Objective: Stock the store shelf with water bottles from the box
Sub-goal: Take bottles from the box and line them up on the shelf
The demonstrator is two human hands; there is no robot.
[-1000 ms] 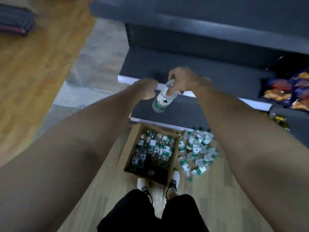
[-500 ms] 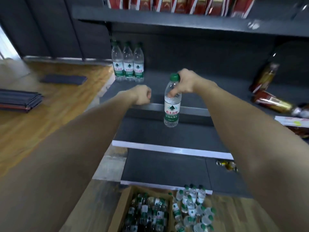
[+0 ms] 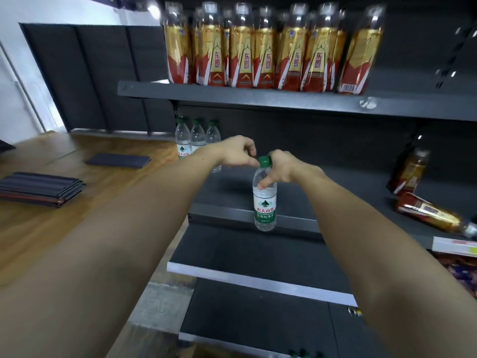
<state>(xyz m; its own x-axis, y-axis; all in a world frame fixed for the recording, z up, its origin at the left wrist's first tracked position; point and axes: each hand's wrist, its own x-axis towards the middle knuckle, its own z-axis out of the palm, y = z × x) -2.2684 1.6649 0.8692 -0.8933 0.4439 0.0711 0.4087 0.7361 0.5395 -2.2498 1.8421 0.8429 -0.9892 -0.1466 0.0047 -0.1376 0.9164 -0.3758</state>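
Right hand (image 3: 284, 167) grips water bottle (image 3: 264, 200) near neck, upright, at front edge of middle shelf (image 3: 232, 192). Left hand (image 3: 236, 153) fingers curled, holding nothing, just beside green cap (image 3: 264, 161). Three bottles (image 3: 197, 136) stand at shelf back left.

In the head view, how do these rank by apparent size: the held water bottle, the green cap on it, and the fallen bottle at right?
1. Fallen bottle and held water bottle: similar, and differing nearness makes ranking unsure.
2. Green cap: clearly smallest.

right hand (image 3: 280, 167) gripping, left hand (image 3: 238, 152) curled (holding nothing)
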